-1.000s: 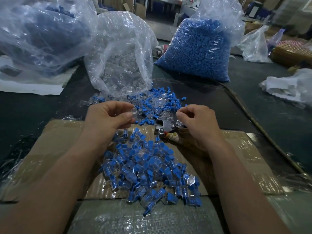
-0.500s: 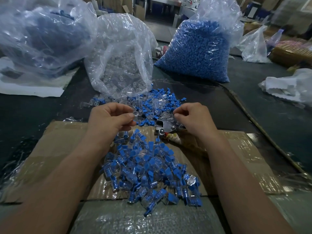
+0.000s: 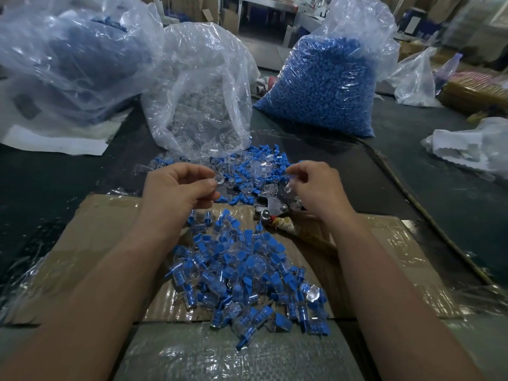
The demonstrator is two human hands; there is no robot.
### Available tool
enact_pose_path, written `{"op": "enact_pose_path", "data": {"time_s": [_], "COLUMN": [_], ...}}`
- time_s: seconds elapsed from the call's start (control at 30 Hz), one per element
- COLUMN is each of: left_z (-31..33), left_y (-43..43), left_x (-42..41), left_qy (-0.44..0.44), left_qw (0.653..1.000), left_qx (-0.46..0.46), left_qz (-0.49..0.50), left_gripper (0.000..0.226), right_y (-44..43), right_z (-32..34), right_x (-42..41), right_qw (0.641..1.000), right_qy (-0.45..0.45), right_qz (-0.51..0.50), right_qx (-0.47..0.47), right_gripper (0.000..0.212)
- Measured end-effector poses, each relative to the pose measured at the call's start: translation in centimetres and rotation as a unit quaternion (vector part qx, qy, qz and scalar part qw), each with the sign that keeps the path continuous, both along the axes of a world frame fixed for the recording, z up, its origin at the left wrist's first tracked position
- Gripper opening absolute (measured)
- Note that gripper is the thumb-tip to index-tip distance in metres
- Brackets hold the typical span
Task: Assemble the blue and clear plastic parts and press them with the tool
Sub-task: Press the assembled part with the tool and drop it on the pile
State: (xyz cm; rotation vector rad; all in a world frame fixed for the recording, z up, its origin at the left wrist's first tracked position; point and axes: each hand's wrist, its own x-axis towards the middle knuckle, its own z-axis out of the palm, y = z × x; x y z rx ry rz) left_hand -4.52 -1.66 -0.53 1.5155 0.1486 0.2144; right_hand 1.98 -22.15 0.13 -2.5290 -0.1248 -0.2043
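Cardboard (image 3: 90, 232) is lying flat on the dark table (image 3: 41, 182), its far edge running just under both wrists. The left hand (image 3: 176, 188) is hovering over that edge, fingers curled, thumb and forefinger pinching a clear part (image 3: 220, 179). The right hand (image 3: 316, 188) is hovering level with it, well apart, fingers curled in and pinching a small piece (image 3: 288, 188); which part it is I cannot tell. Between the hands the tool (image 3: 270, 207), a pair of metal pliers, is lying at the cardboard's far edge, its wrapped handle passing under the right wrist. Loose parts (image 3: 247, 171), blue and clear, are lying scattered just beyond the fingers, reaching the mouth of the bag of clear parts (image 3: 198, 105). The pile of joined pieces (image 3: 242, 270) is filling the gap between the forearms and spilling over the cardboard's near edge. Bare table is showing left of the left hand, and right of the right hand out to a ridge (image 3: 406, 195) running slantwise.
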Motion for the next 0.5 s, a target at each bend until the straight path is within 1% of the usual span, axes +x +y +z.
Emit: {"op": "enact_pose_path", "data": {"time_s": [0.07,0.13,0.27,0.3,0.37,0.5], "left_z": [0.1,0.2,0.2,0.1,0.1,0.1], "left_y": [0.0,-0.1,-0.4,-0.5,-0.8,-1.4], "left_x": [-0.1,-0.2,-0.4,-0.4,-0.5,-0.5], "left_qy": [-0.002,-0.005,-0.011,-0.013,-0.017,-0.02], "left_qw": [1.0,1.0,1.0,0.999,0.999,0.997], "left_qx": [0.002,0.001,0.007,0.013,0.027,0.055], "left_qz": [-0.005,-0.013,-0.024,-0.026,-0.032,-0.04], "left_gripper": [0.014,0.014,0.014,0.014,0.014,0.017], "right_y": [0.1,0.7,2.4,2.7,3.0,3.1], "right_z": [0.8,1.3,1.3,1.2,1.2,0.9], "right_x": [-1.1,-2.6,-4.9,-5.2,-5.6,-5.5], "right_qw": [0.996,0.982,0.946,0.937,0.933,0.931], "right_qy": [-0.014,-0.02,0.0,0.007,0.006,0.013], "right_qz": [0.022,0.053,0.111,0.131,0.155,0.159], "right_qx": [0.091,0.182,0.304,0.323,0.325,0.328], "right_gripper": [0.021,0.027,0.024,0.023,0.025,0.025]}}
